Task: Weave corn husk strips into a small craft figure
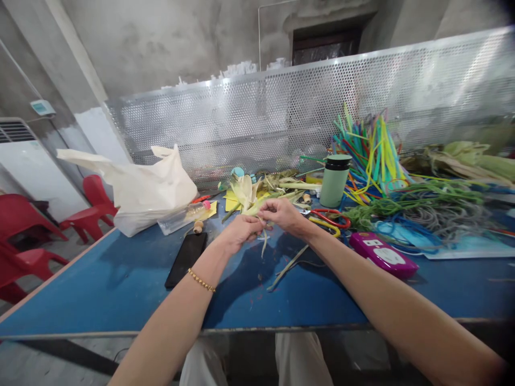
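My left hand (243,233) and my right hand (284,215) meet over the middle of the blue table, fingertips pinched close together. Between them is a pale corn husk (243,192), its leafy end fanning out beyond my fingers. A thin husk strip (264,246) dangles below the fingertips. Both hands are closed on the husk; my fingers hide exactly where each grips it. Scissors with red handles (340,219) lie just right of my right hand. Loose husk strips (287,269) rest on the table nearer to me.
Left of my hands are a black phone (187,260), a clear plastic bottle (181,219) and a white plastic bag (147,187). On the right stand a green tumbler (335,185), a purple case (382,254), tangled green cords (422,203) and colourful strips (372,153). A perforated metal panel (225,123) backs the table.
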{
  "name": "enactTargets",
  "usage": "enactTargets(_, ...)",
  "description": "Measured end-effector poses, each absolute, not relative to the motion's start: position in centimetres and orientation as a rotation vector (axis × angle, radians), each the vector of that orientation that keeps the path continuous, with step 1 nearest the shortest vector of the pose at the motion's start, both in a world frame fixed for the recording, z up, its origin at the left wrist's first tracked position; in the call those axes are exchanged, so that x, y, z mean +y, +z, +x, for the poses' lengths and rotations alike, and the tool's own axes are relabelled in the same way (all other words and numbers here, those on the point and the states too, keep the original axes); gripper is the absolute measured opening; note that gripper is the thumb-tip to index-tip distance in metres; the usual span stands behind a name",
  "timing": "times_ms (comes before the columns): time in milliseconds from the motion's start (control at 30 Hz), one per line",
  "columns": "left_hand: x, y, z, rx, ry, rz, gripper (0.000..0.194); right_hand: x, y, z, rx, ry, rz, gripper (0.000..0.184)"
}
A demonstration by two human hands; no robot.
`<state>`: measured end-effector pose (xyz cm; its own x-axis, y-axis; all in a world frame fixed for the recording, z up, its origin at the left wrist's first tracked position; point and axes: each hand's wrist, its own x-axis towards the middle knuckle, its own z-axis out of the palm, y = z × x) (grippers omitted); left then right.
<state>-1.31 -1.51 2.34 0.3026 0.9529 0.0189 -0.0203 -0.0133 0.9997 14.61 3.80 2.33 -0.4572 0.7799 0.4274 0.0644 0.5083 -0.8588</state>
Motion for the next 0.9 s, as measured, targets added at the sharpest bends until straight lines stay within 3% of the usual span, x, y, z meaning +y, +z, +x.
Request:
enactTargets(433, -1.9, 2.3, -1.3, 0.945, 0.907, 1.345, 0.027, 2.2, 3.1, 14.3, -1.891, 1.155, -0.705, 0.011)
enactTargets(600, -1.8, 2.4, -0.9, 0.895, 0.995, 1.277, 0.023, 3.2, 3.6, 14.6, -1.744, 1.021, -0.736, 0.022)
enactTargets(767, -1.1, 2.5, -0.8, 0.901, 1.274, 1.012, 0.017, 3.7, 4.3, 15.9, -1.359, 1.054, -0.985, 0.051)
enactTargets(900, -0.6, 2.2, -0.9, 0.872, 1.34, 0.967, 0.015, 2.8, 4.0, 15.2, -1.63, 1.034, -1.029, 0.043)
